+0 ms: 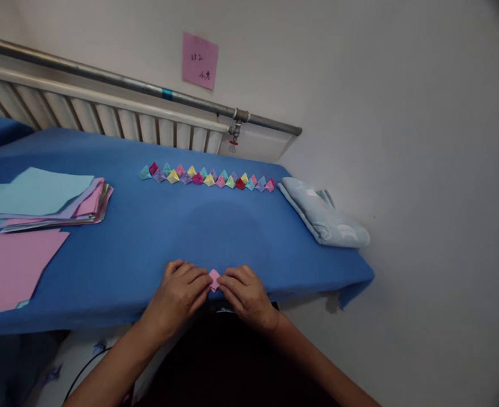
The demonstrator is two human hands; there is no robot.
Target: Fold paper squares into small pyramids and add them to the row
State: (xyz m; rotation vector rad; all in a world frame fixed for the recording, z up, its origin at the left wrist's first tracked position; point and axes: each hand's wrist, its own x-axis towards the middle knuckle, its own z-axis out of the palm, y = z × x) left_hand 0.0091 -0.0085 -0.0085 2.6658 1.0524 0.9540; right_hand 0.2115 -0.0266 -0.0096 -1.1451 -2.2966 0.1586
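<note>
A small folded piece of pink paper [214, 280] is held between both hands near the front edge of the table. My left hand [185, 287] pinches its left corner, fingers closed. On the other side my right hand [244, 293] grips the right corner between thumb and fingers. The paper looks like a small diamond with layered folds; its underside is hidden. Farther back on the blue cloth, a double row of small folded paper pieces [209, 180] in several colours runs from left to right.
Stacked coloured paper sheets [50, 195] lie at the left, with pink sheets [12, 268] in front of them. A folded light-blue blanket [323, 212] rests at the table's right end. Behind stand a radiator [126, 121] and a pipe with a red-handled valve [234, 138]. A pink note [199, 60] hangs on the wall.
</note>
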